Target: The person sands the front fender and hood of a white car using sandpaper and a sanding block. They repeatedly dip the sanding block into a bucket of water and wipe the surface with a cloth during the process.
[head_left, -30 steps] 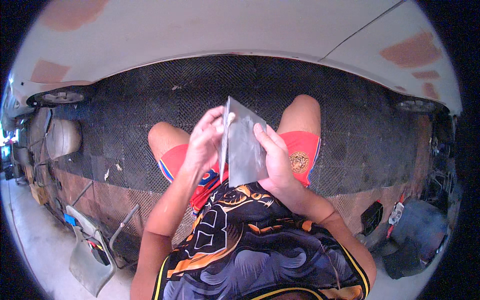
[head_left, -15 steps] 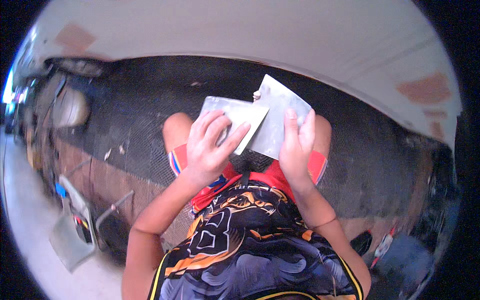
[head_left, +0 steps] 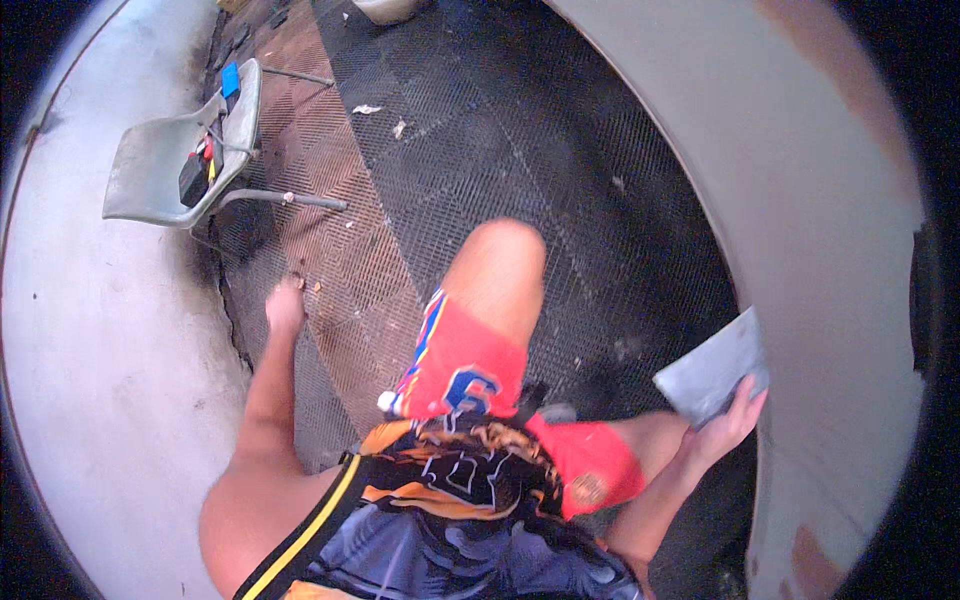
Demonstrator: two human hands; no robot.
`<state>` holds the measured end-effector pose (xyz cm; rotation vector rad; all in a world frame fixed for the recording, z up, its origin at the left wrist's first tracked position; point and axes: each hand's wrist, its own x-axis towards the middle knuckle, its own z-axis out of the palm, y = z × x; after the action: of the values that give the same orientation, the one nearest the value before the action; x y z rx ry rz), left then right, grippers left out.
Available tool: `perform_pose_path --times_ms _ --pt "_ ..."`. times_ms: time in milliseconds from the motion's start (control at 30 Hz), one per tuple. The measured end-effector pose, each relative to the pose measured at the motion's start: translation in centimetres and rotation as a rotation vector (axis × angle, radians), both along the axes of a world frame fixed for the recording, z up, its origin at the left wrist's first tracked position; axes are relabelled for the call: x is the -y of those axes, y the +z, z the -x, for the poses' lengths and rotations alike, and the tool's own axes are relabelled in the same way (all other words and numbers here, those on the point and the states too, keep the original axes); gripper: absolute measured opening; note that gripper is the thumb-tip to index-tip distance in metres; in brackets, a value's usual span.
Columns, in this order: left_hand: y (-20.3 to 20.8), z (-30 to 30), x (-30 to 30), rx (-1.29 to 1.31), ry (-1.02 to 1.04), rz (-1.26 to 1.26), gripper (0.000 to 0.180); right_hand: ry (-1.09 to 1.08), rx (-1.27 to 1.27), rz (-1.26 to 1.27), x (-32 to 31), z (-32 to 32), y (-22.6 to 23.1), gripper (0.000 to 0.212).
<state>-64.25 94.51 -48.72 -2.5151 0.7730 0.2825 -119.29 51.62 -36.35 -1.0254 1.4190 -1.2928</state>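
By the pale panel (head_left: pixel 830 330), grey plate (head_left: pixel 705 365): a thin flat sheet out at my right, overlapping the panel's edge in this view; whether they touch, I cannot tell
Right hand (head_left: pixel 725 425): gripping the plate along its lower edge
Left hand (head_left: pixel 287 303): stretched low over the brown mats (head_left: pixel 365 275), well apart from the plate; whether it is closed on anything, I cannot tell
Progress on the panel: reddish patches (head_left: pixel 835 55) stand out against the pale coat, so I judge the surface unfinished; the plate's face looks streaked, but I cannot tell residue from sheen; how much is left does not show
Writing on my clothes: a blue figure on my red shorts (head_left: pixel 470 345), a yellow round emblem too small to read, and an outlined character on my black jersey (head_left: pixel 450 545); no label or brand readable on the plate
Chair (head_left: pixel 150 190): beyond my left hand; a blue thing (head_left: pixel 231 80) and a black, red and yellow item (head_left: pixel 195 180) rest on it
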Motion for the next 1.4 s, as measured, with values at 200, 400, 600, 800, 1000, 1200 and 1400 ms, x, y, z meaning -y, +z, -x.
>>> perform_pose_path --times_ms 200,400,600,800,1000,1200,1400 --pt "4.5 11.3 2.3 -0.36 0.495 -0.129 0.036 0.284 0.034 -0.417 2.5 -3.7 4.5 0.036" --pt "22.2 5.6 14.2 -0.239 0.249 0.736 0.043 0.688 -0.061 -0.483 1.2 -14.7 19.6 0.024" --pt "44.8 8.9 19.4 -1.13 0.863 1.559 0.052 0.927 0.142 -0.82 -4.2 -22.0 36.5 0.029" --pt "57.9 5.7 17.4 -1.438 0.542 1.513 0.05 0.878 0.353 -0.783 -6.4 -31.1 52.1 0.024" --pt "61.2 0.8 13.5 -0.932 0.577 1.664 0.029 0.691 0.582 -0.569 -1.6 -35.3 60.0 0.03" --pt "64.2 0.5 20.0 -1.056 0.868 2.014 0.03 0.596 0.754 -0.902 0.7 -36.7 54.1 0.035" --pt "63.2 1.0 26.7 -1.321 0.953 2.212 0.054 0.677 0.781 -1.133 1.5 -43.6 52.4 0.039"
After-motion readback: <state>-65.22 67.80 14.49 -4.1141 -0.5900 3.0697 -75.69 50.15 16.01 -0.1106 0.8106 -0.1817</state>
